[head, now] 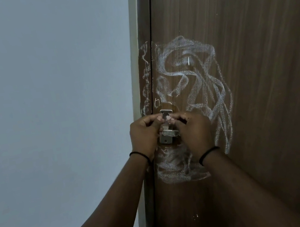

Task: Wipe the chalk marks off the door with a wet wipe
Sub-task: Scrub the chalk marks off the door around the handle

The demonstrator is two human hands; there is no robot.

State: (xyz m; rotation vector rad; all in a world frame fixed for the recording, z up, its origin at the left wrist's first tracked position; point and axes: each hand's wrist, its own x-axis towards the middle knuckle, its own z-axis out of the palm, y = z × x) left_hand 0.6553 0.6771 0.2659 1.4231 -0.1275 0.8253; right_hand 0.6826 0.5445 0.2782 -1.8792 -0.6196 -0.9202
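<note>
White chalk marks (pixel 189 79) scribbled — brown wood-grain door (pixel 264 56).

I note the latch (pixel 167 130) between both hands, chalk marks (pixel 191 79) above and right of them, wall (pixel 43 91) left.

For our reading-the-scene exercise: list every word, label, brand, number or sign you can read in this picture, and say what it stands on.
None can be read.
The chalk marks on the door and the door frame are loose scribbles, not letters or numbers.
The metal latch between the left hand and the right hand shows no legible brand or stamp; it is partly hidden.
</note>
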